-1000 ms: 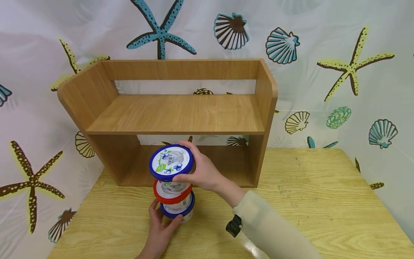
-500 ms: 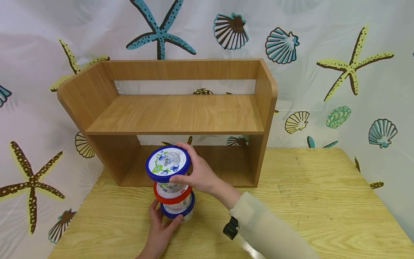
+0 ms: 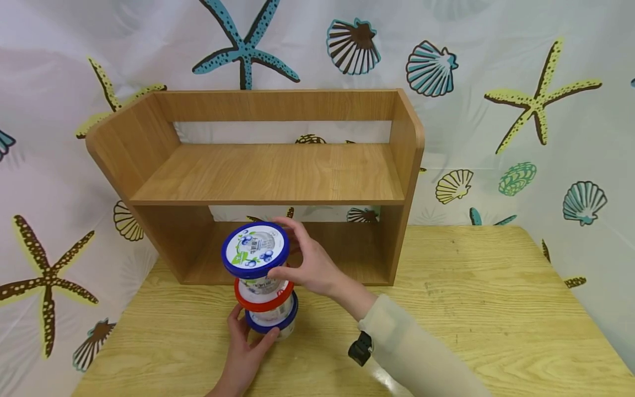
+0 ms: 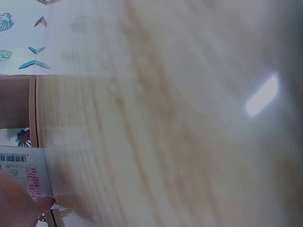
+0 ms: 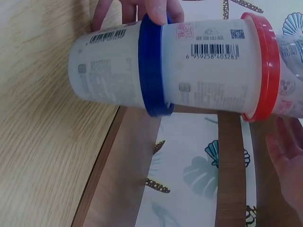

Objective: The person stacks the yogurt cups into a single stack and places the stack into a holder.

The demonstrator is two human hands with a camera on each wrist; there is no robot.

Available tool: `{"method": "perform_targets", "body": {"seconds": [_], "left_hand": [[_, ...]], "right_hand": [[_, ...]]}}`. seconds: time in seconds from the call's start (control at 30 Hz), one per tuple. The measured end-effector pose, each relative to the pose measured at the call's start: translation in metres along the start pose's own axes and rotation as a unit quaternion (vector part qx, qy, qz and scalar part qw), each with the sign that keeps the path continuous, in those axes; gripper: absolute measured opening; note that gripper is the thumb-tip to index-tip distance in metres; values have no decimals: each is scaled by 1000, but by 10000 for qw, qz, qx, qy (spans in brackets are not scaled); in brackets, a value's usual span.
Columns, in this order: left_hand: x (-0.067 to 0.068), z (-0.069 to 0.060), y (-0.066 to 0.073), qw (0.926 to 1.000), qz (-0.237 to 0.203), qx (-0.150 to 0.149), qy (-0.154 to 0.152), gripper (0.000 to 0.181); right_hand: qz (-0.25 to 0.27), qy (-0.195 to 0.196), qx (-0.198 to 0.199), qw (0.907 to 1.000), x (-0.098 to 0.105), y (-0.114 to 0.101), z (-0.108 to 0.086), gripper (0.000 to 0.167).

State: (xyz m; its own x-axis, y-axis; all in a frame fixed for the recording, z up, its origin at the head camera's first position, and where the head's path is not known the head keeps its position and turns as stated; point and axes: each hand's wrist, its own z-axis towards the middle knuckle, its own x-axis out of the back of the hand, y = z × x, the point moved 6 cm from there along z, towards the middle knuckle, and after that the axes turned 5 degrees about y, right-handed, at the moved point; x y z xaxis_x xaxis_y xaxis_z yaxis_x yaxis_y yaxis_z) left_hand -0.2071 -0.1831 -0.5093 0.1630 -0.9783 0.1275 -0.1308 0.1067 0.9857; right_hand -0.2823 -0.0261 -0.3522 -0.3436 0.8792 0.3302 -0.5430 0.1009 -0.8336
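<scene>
Three lidded plastic food tubs stand in a stack on the table. On top is a blue-lidded tub [image 3: 255, 250] with blueberries printed on its label. Beneath it sits a red-lidded tub [image 3: 263, 299], and a second blue-lidded tub [image 3: 273, 321] forms the base. My left hand [image 3: 243, 347] grips the bottom tub at its lid, thumb in front and fingers on the far left side. Beside the top tub, my right hand [image 3: 312, 262] has its thumb and fingers spread around the right edge. The right wrist view shows these right fingers [image 5: 279, 142] loosely extended; the top tub is mostly cut off there.
A two-level wooden shelf [image 3: 278, 173] stands right behind the stack, its lower board close to the tubs. The wooden table [image 3: 476, 309] extends to the right. A patterned cloth [image 3: 471, 33] hangs behind. A black strap device [image 3: 360, 348] hangs at my right wrist.
The top tub has shifted slightly left on the red lid, and my right hand has since drawn back a little to the right, its grasp loosened. My left hand has stayed put.
</scene>
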Motion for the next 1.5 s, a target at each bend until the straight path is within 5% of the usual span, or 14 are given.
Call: {"method": "perform_targets", "body": {"seconds": [0.5,0.9,1.13,1.3,1.5], "left_hand": [[0,-1,2,9999,14,-95,80,97],[1,-1,-4,10000,4,68,58,99],[1,0,-5,9999,57,117,68,101],[1,-1,-3,9999,95,105,84,101],[1,0,-1,9999,96,55,62,101]], "right_hand": [[23,720,657,9952,39,-1,-25,99],[-349,1587,1495,9753,103,-28,-44,91],[-578,2346,1995,9496,146,-50,-51,82],[-871,2965,2459,9187,175,-70,-50,71],[-1450,3680,2482,8843,206,-85,-46,66]]}}
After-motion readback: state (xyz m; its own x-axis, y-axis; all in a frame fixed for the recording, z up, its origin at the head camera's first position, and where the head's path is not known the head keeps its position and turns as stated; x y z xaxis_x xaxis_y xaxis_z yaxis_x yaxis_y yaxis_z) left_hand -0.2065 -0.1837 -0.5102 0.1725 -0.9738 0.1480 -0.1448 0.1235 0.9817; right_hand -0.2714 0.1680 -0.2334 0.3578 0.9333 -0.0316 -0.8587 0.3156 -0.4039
